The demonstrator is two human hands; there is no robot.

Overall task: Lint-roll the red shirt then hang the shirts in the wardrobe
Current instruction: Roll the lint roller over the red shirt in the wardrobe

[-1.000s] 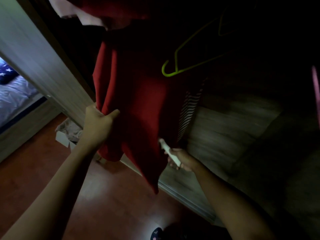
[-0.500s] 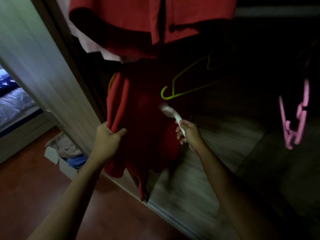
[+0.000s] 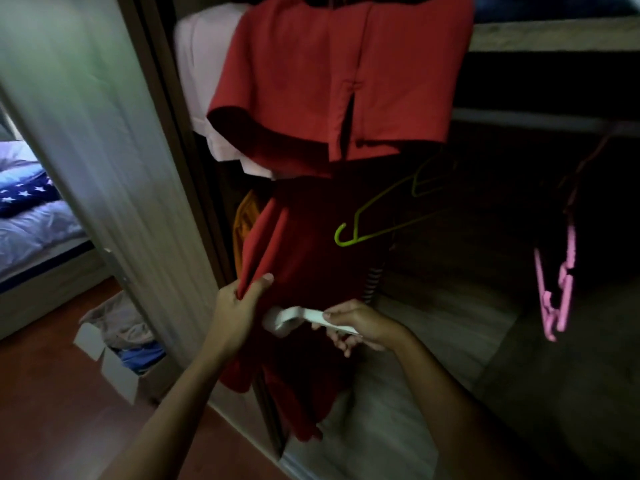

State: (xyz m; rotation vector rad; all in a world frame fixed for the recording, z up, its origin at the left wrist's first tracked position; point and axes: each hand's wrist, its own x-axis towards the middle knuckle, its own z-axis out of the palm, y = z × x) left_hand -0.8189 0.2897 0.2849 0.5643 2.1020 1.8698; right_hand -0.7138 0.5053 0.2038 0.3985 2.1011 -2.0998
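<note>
A red shirt hangs inside the open wardrobe, its lower part in shadow. My left hand pinches a fold of the shirt's left edge and holds it taut. My right hand grips the white handle of a lint roller. The roller's head lies against the shirt just right of my left hand. Higher up hangs another red garment, with a pale pink one behind it.
A green hanger and a pink hanger hang in the wardrobe. The sliding door stands at left. A cardboard box of clothes sits on the red-brown floor. A bed shows beyond the door.
My right hand brought the lint roller up the shirt, then down and left to beside my left hand. The view tilted upward, showing the upper red garment.
</note>
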